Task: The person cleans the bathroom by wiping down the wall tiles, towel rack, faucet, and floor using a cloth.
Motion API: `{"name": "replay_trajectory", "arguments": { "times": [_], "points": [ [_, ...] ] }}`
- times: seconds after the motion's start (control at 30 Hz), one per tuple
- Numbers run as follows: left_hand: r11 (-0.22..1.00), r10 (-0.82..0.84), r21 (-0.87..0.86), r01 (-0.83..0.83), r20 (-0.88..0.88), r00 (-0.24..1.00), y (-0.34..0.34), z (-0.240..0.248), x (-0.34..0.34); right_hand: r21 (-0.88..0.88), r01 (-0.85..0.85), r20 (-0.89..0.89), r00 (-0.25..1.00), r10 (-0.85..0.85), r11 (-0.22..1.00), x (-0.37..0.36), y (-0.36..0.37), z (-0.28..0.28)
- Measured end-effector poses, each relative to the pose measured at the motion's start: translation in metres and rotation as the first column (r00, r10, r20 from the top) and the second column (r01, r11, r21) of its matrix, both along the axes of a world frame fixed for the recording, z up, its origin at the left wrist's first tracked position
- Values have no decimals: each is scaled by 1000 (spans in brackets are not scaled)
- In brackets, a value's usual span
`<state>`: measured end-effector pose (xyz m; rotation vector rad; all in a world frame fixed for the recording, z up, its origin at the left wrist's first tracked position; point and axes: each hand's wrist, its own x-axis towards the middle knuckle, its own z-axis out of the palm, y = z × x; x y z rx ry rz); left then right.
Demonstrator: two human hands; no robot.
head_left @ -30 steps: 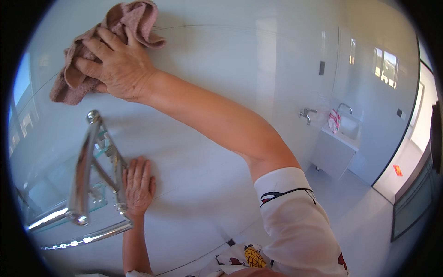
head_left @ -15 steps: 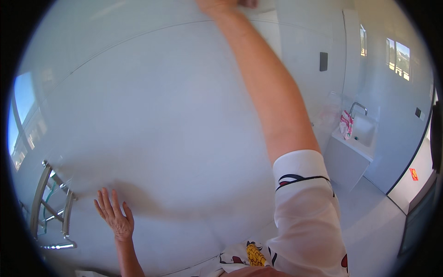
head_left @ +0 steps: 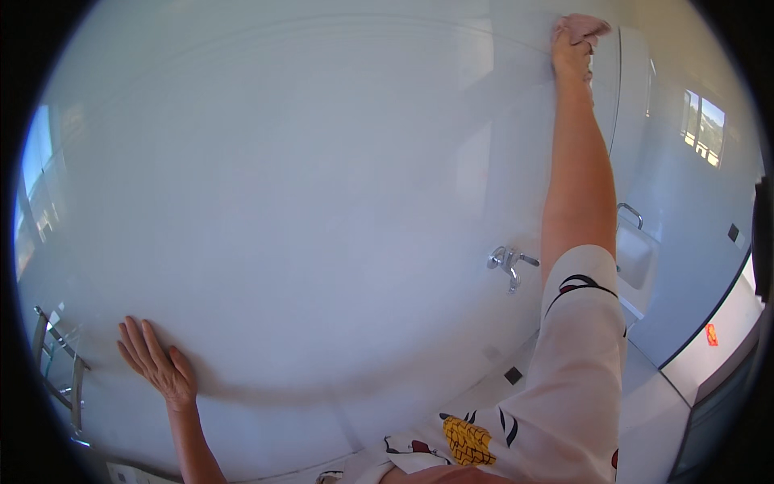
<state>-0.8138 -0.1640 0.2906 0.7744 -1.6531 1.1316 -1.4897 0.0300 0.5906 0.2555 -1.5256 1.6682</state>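
Note:
High on the right, my right hand [head_left: 572, 58] grips a pink cloth [head_left: 587, 28] and presses it to the glossy white wall [head_left: 322, 177]. That arm is stretched far up, its white printed sleeve ending near the elbow. Low on the left, my left hand [head_left: 161, 367] lies against the same wall with its fingers stretched out and nothing in it.
A metal rack [head_left: 60, 371] is fixed at the far left, near my left hand. A chrome tap [head_left: 509, 264] juts from the wall beside my right arm. Behind that arm stands a white sink [head_left: 637, 258] with a curved faucet [head_left: 630, 214]. A dark square drain [head_left: 513, 375] marks the floor.
My right hand has swept rightward along the upper wall, bringing the cloth into view. My left hand appears slightly farther left, still spread on the wall. The view has shifted, revealing the chrome tap.

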Motion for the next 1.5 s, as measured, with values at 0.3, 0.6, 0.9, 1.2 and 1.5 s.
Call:
{"name": "replay_trajectory", "arguments": {
  "times": [0.3,0.6,0.9,1.2,1.5],
  "points": [
    [998,-63,6,63,-51,997,-6,2,0,132,93,-36,995,-90,987,93,-32,-28],
    [909,-416,-7,417,-42,908,0,3,0,300,110,-677,725,130,948,398,-111,-118],
    [706,-702,-33,707,-159,694,12,-3,35,578,-363,-786,-4,619,731,581,-166,-224],
    [912,-409,4,410,-52,911,12,-6,41,335,142,-709,690,150,931,377,-91,-157],
    [996,-83,44,84,-22,996,-6,-27,46,69,-98,248,966,78,993,136,-23,-177]
  ]
}}
